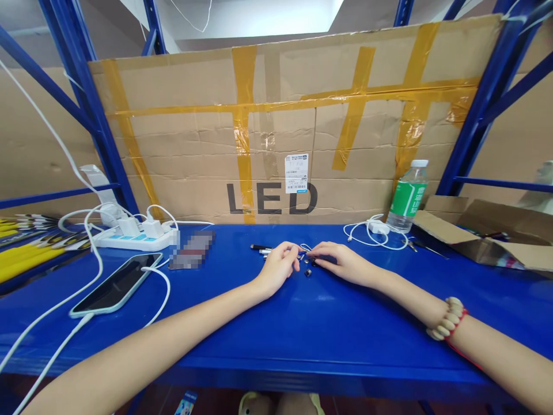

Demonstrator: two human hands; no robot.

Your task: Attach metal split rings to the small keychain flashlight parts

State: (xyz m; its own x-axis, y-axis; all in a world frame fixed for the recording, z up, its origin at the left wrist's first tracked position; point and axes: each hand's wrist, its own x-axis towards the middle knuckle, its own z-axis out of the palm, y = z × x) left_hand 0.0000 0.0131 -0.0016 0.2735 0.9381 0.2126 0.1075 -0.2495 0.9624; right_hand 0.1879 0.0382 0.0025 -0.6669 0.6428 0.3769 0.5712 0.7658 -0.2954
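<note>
My left hand (280,268) is closed above the blue tabletop, thumb and fingers curled together. Whatever it pinches, if anything, is too small to make out. Close by on the right, my right hand (339,262) reaches in with fingers stretched and the thumb apart, its tips at a little cluster of parts. One small dark metal piece (308,272) lies just in front of the hands. A thin loop of cord (306,247) shows behind the fingertips. Beside my left hand's knuckles lies a black pen-like stick (260,248), with silvery pieces partly hidden by the hand.
A phone (116,286) with white cables and a power strip (129,237) occupy the left. On the right are a coiled white cable (375,230), a water bottle (408,199) and an open cardboard box (479,245). A large cardboard sheet (194,150) stands behind.
</note>
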